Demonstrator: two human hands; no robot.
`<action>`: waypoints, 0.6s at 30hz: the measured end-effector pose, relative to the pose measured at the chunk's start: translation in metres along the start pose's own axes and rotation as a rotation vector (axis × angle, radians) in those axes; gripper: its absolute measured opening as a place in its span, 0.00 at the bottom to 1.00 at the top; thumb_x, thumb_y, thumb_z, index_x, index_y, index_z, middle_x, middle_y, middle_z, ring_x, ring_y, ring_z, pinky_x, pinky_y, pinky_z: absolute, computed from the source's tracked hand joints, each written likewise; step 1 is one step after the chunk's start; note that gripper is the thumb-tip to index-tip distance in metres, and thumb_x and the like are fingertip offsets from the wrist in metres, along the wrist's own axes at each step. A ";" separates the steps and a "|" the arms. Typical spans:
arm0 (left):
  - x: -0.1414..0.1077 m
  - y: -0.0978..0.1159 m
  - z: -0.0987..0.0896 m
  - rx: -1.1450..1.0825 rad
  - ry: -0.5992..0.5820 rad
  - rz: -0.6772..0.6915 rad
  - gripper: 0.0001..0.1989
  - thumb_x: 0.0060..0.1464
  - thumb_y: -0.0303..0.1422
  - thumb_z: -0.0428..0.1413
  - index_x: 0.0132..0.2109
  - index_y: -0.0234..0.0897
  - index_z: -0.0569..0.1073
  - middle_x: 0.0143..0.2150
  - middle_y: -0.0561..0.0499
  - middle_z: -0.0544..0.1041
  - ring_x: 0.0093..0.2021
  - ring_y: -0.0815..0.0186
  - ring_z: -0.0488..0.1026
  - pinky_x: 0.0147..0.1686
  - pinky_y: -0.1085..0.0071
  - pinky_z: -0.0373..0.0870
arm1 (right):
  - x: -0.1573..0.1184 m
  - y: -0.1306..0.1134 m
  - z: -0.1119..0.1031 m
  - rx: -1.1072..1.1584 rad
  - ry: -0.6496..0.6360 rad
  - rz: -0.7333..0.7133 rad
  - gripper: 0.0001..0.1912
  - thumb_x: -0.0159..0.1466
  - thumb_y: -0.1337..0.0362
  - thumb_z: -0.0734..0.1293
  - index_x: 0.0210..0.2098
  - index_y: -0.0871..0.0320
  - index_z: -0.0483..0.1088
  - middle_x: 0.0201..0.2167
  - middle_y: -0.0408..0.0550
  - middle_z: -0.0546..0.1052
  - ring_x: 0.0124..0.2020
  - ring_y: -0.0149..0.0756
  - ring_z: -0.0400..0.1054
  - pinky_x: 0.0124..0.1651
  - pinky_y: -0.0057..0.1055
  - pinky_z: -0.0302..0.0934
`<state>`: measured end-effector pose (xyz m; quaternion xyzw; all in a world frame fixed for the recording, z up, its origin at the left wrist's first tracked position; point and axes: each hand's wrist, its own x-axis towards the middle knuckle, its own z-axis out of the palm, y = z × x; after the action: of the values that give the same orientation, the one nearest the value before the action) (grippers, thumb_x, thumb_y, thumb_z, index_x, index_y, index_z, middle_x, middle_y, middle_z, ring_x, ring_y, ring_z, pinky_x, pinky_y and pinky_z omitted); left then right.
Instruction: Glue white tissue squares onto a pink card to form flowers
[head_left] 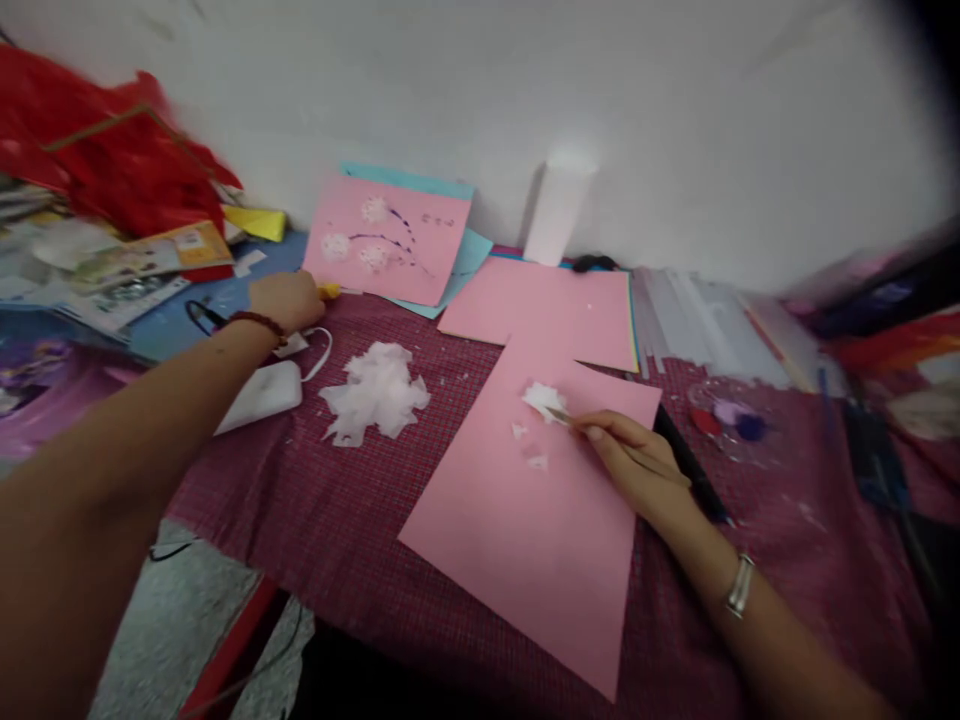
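Observation:
My right hand [634,462] pinches slim tweezers [564,415], their tip against a white tissue-paper puff [541,400]. That puff lies on a tilted pink sheet of paper [517,530], with small white scraps [537,462] just below it. Stretched out to the far left, my left hand [283,300] is curled, its fingertips mostly hidden. A small yellow object [328,291] shows at its fingers, too blurred to identify. Between my hands, a loose heap of white torn tissue [376,392] rests on the checked maroon cloth [360,510].
A pink card with white flowers and dark stems [386,240] leans against the wall. Stacked coloured paper [555,305] lies behind the sheet. A white device [262,397] sits under my left forearm. A clear tray with coloured puffs [731,422] and a black pen [694,475] are right.

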<state>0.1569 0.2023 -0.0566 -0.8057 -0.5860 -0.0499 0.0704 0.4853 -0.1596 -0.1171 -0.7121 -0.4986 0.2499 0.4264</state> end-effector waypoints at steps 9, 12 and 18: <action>-0.094 0.118 -0.035 -0.259 -0.098 0.801 0.09 0.57 0.34 0.48 0.36 0.37 0.72 0.35 0.49 0.73 0.37 0.65 0.68 0.37 0.69 0.61 | -0.001 -0.004 -0.002 0.161 0.043 0.003 0.08 0.63 0.57 0.62 0.36 0.49 0.73 0.34 0.44 0.79 0.39 0.40 0.73 0.44 0.37 0.67; -0.130 0.171 -0.030 -0.540 -0.322 1.061 0.09 0.55 0.25 0.48 0.38 0.35 0.73 0.39 0.49 0.74 0.38 0.68 0.70 0.38 0.73 0.64 | -0.002 -0.005 -0.003 0.195 0.042 0.020 0.08 0.63 0.58 0.63 0.36 0.50 0.73 0.34 0.44 0.79 0.38 0.39 0.73 0.44 0.37 0.67; -0.137 0.203 -0.004 -0.645 -0.404 1.180 0.08 0.52 0.22 0.49 0.33 0.33 0.72 0.36 0.48 0.71 0.37 0.69 0.68 0.38 0.74 0.64 | -0.003 -0.004 -0.004 0.213 0.038 0.037 0.08 0.63 0.59 0.63 0.36 0.52 0.74 0.34 0.45 0.79 0.38 0.38 0.73 0.43 0.36 0.67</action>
<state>0.3081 0.0117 -0.0860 -0.9633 -0.0082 -0.0240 -0.2672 0.4859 -0.1632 -0.1119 -0.6765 -0.4477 0.2957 0.5044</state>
